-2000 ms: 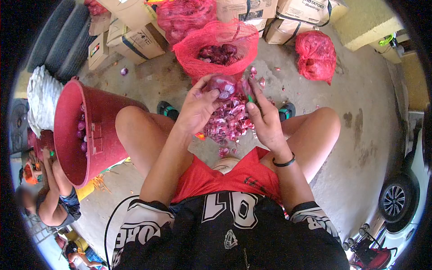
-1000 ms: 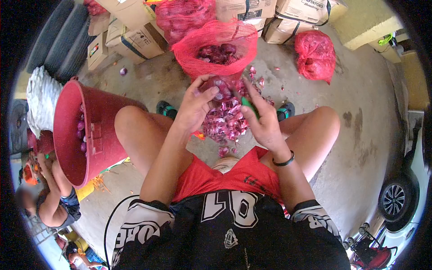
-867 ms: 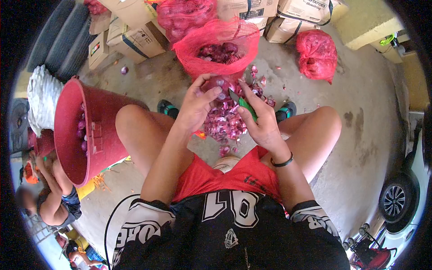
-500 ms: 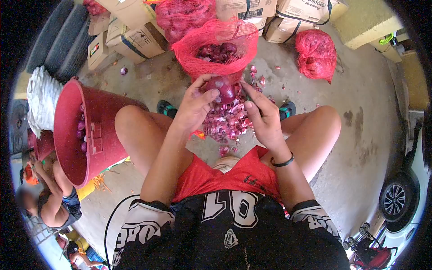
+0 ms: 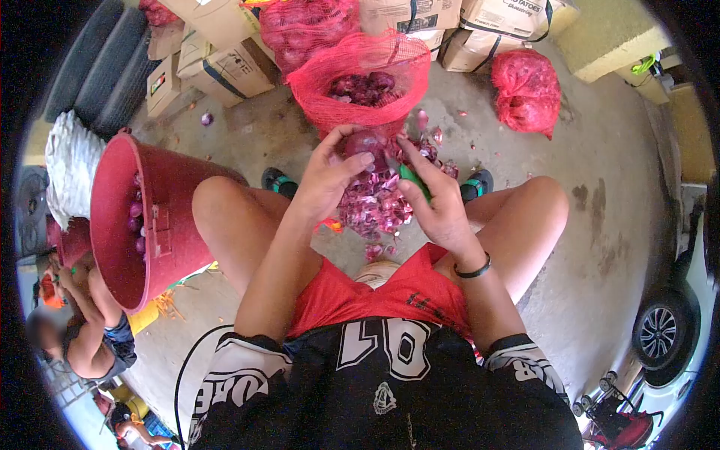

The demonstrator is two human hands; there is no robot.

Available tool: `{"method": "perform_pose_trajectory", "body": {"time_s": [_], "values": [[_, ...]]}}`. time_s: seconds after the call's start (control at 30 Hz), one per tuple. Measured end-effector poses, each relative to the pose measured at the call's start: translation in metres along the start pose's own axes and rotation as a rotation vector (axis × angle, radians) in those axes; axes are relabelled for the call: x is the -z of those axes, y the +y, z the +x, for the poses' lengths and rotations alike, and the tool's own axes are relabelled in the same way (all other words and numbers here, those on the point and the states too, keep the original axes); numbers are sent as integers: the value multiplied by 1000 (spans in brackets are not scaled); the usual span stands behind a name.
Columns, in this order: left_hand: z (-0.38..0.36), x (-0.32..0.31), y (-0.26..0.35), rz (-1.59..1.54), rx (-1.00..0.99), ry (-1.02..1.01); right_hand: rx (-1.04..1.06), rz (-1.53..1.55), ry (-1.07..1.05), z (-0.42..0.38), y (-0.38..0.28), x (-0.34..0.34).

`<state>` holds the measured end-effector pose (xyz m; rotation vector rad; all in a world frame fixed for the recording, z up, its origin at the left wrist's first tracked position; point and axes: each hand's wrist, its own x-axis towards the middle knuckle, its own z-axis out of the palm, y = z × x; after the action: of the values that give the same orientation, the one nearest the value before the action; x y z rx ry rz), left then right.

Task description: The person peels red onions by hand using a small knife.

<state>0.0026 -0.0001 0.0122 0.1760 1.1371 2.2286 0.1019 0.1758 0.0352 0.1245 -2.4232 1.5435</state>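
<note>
A red onion [image 5: 363,142] is held in my left hand [image 5: 327,174], its fingers wrapped round the left side and the thumb lying over the front. My right hand [image 5: 439,196] is closed on a small knife with a green handle [image 5: 414,180]. The blade, partly blurred, points toward the onion's right side. Below both hands lies a heap of red onion skins [image 5: 379,204] on the floor between my feet. Just beyond them stands an open red mesh sack [image 5: 319,97] with onions inside.
On the left stands a large red bin [image 5: 180,217] with several onions in it. A full mesh sack [image 5: 309,34] and cardboard boxes [image 5: 229,71] are at the back. Another red sack [image 5: 526,94] lies back right. A person [image 5: 90,322] sits at far left.
My right hand has turned, so more of the knife's green handle shows. The onion has tilted slightly in my left hand, which stays in nearly the same place.
</note>
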Motion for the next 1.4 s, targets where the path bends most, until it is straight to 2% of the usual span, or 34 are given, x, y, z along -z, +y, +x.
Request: {"method": "perform_pose_trajectory", "body": {"time_s": [0.07,0.27,0.47,0.57,0.77,1.07,1.27,1.4], "values": [[0,-1,1,31,1,-9,43,-27,-14,0,4,-6],[-1,0,2,71,-21,-2,-7,-28,-47,1,-3,-3],[-1,-1,2,13,-16,16,57,-38,126,1,8,-6],[1,3,0,15,1,36,-30,-19,74,1,7,-2],[1,2,-1,13,4,13,41,-23,58,-1,2,-11],[-1,-2,2,1,16,5,-70,-31,-77,2,-8,-2],[1,9,-3,54,-3,-103,28,20,97,3,7,-2],[0,7,-1,105,-63,-157,-230,232,151,-2,12,-1]]}}
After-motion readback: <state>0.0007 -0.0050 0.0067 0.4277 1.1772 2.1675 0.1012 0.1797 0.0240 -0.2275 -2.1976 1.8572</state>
